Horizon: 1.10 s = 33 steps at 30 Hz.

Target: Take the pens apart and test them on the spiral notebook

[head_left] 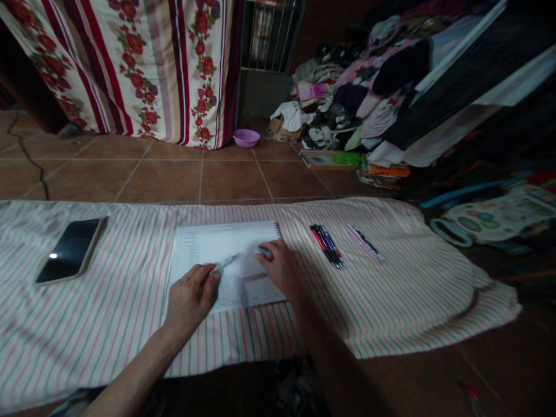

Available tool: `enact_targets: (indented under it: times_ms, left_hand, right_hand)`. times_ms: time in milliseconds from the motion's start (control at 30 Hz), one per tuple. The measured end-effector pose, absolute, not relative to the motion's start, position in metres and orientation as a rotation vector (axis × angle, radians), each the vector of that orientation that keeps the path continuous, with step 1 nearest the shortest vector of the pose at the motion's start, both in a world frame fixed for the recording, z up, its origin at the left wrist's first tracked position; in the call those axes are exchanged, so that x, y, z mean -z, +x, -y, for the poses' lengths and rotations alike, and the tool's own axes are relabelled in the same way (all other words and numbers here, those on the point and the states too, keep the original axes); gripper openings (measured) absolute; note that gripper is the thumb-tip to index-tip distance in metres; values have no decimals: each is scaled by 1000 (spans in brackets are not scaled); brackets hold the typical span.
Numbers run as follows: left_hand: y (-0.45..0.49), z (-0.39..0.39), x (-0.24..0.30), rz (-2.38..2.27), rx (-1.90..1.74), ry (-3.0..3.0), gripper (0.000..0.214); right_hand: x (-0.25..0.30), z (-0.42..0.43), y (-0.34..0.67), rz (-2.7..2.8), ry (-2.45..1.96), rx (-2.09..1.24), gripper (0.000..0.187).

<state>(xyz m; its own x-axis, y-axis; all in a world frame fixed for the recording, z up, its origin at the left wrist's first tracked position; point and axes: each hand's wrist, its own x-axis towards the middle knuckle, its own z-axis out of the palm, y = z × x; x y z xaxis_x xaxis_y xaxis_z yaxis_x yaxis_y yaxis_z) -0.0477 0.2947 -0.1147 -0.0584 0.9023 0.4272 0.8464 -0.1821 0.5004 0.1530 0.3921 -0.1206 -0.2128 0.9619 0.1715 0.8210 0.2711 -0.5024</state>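
My left hand (191, 292) is closed around the rear of a light-coloured pen (228, 261), whose thin tip points up and to the right over the page. Beneath both hands lies an open spiral notebook (186, 272), its binding at the right and a printed column down its left side. Thumb and fingers of my right hand (280, 267) pinch a small whitish piece that looks like a pen cap (263, 251). A gap separates this piece from the pen's tip.
Right of the notebook lie a bunch of several pens (326, 246) and a smaller group of pens (364, 242). A phone (72, 250) rests at the left on the striped cloth (130, 278). Beyond are a purple basin (246, 138) and heaped clothes (347, 87).
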Motion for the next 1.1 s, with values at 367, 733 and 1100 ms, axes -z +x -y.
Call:
enact_targets:
  times_ms: [367, 733, 1100]
  left_hand:
    - [-48, -294, 114, -1957, -1040, 2092, 27]
    - [-48, -294, 114, -2007, -1002, 2077, 29]
    - [-48, -292, 111, -2074, -942, 2074, 30]
  right_hand:
    - [120, -391, 153, 2099, -1576, -408, 22]
    - [101, -380, 139, 1814, -1430, -590, 22]
    - [93, -364, 111, 1323, -1220, -1542, 32]
